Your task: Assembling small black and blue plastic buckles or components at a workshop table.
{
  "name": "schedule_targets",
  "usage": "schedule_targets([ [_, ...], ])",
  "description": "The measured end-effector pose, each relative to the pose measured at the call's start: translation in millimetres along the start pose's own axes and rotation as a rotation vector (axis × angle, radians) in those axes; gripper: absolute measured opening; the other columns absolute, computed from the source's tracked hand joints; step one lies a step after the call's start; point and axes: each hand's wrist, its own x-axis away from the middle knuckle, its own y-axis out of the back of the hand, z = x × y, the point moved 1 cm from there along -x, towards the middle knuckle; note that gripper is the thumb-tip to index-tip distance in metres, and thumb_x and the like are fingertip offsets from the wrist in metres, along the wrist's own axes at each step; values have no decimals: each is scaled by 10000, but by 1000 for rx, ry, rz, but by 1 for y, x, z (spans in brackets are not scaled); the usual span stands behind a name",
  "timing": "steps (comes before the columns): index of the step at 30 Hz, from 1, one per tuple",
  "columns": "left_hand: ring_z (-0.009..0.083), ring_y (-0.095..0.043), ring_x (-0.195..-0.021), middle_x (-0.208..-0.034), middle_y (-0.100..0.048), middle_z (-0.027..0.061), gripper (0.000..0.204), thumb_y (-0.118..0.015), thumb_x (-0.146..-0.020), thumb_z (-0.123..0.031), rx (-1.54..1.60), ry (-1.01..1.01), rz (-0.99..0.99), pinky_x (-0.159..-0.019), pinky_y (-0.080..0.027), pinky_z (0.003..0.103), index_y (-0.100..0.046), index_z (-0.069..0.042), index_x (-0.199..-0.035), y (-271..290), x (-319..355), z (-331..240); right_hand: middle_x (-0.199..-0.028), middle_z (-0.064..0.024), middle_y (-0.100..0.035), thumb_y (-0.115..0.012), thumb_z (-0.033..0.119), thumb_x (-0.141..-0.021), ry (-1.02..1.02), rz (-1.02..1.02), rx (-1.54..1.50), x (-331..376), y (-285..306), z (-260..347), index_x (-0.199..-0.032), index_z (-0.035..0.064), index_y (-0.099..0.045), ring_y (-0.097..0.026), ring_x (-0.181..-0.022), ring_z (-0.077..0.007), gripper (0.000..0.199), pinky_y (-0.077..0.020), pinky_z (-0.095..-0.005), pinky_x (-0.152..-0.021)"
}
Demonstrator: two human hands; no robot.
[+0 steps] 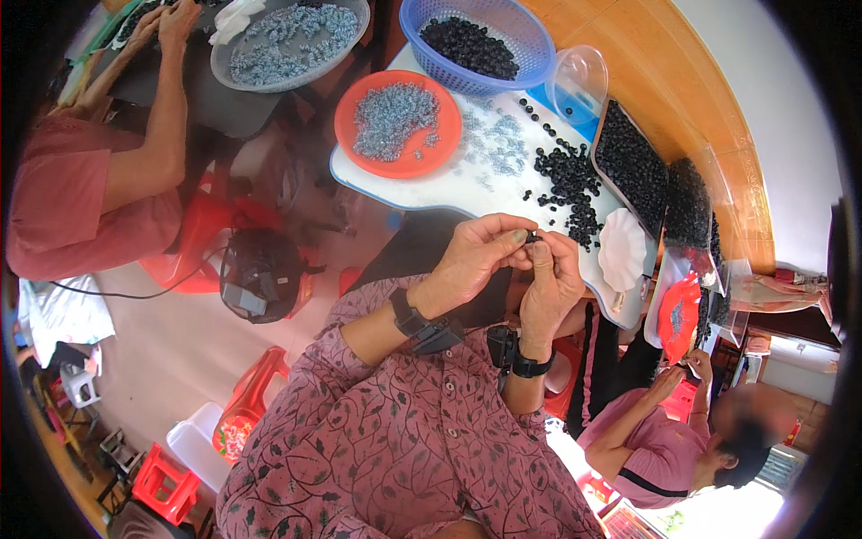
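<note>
My left hand point(476, 260) and my right hand point(554, 283) meet just past the near edge of the white table point(404, 189). Between their fingertips they pinch a small black piece point(532, 237), mostly covered by the fingers. Beyond them on the table lies a loose pile of small black round parts point(567, 184). To its left are scattered small clear bluish parts point(503, 148). A red plate point(359, 148) at the table's left side carries many more of the clear parts.
A blue-purple basket point(530, 76) of black parts stands at the back. At right are a black-filled tray point(628, 148) and a white scalloped dish point(621, 247). One person point(90, 198) works at far left beside a grey basin point(269, 88); another point(651, 440) sits at lower right.
</note>
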Motion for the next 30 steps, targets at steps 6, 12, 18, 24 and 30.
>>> schedule_targets([
  [6,119,-627,-883,-1019,-635,76,253,-531,-992,-70,-35,-9,-38,-819,-558,275,-588,46,-1209,6,-8,3,-1021,-64,-575,-645,6,-905,-15,-19,59,-5,-4,-7,-1001,-25,-663,-556,-871,-107,103,-470,-217,-765],
  [12,98,-614,-852,-972,-645,58,230,-538,-984,-39,-195,-44,-103,-789,-538,249,-614,41,-1185,10,-15,4,-1017,-88,-584,-658,-41,-872,152,-6,290,-11,-9,-3,-983,-31,-662,-591,-821,-130,111,-512,-242,-687],
  [18,93,-614,-859,-980,-656,67,231,-547,-978,-31,-194,-71,-81,-780,-536,232,-617,50,-1183,19,-19,8,-1017,-75,-583,-667,-56,-856,188,94,401,-20,-6,-4,-1015,-16,-672,-600,-822,-126,164,-527,-236,-690],
  [24,97,-628,-854,-1001,-668,80,232,-561,-972,-33,-209,-41,-103,-773,-541,222,-615,63,-1176,21,-24,9,-1020,-65,-581,-669,-64,-849,-43,100,134,-22,1,-22,-1014,-30,-668,-600,-842,-121,169,-523,-228,-713],
  [30,83,-621,-805,-949,-678,57,215,-595,-955,-42,-337,-25,-165,-745,-533,217,-651,49,-1142,23,-23,7,-995,-64,-587,-695,-45,-837,-188,112,-26,-23,0,-24,-979,-20,-669,-595,-823,-126,147,-495,-221,-718],
])
